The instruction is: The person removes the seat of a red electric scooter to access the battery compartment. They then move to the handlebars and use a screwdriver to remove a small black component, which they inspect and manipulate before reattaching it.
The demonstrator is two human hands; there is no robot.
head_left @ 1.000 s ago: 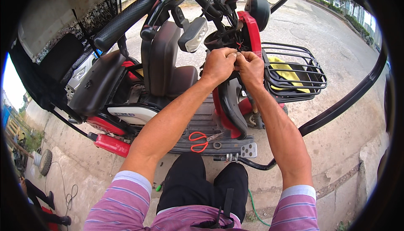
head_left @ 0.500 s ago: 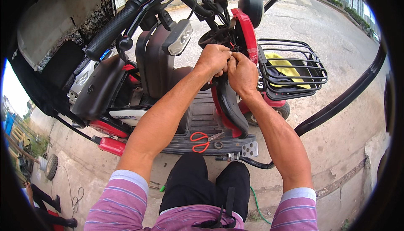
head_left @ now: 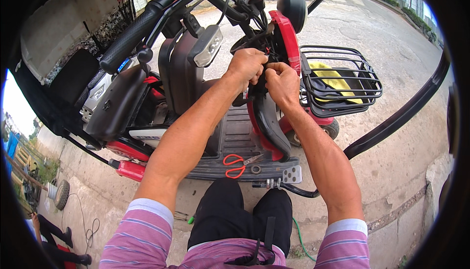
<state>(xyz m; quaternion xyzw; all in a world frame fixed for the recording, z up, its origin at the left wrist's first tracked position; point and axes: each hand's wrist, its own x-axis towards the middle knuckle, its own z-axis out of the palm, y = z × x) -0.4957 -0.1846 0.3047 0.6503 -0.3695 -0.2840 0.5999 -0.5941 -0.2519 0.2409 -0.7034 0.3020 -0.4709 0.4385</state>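
Observation:
Both my hands are at the open front column of a red and black mobility scooter, among dark wires (head_left: 270, 40). My left hand (head_left: 248, 66) is closed, thumb and forefinger pinched together beside the wires, with a bit of red just above the fingertips. Lower and to its right, my right hand (head_left: 283, 84) has its fingers curled and pressed together. Whatever is between the fingers of either hand is too small to make out. Right beside them stands the red front panel (head_left: 286, 38). On the footboard (head_left: 205, 170) lie red-handled scissors (head_left: 236, 165) and a small dark tape roll (head_left: 255, 169).
A black wire basket (head_left: 342, 80) with a yellow cloth (head_left: 330, 79) hangs at the front. Left of my hands are a headlamp (head_left: 209, 47), a handlebar grip (head_left: 128, 38) and seats (head_left: 186, 75). A pedal (head_left: 292, 174) is near my knees. Another person (head_left: 51, 234) is at the lower left.
My hands, touching at the fingertips before, have drawn slightly apart. The left fingers now sit a little higher than the right ones. Scissors and tape roll lie where they were.

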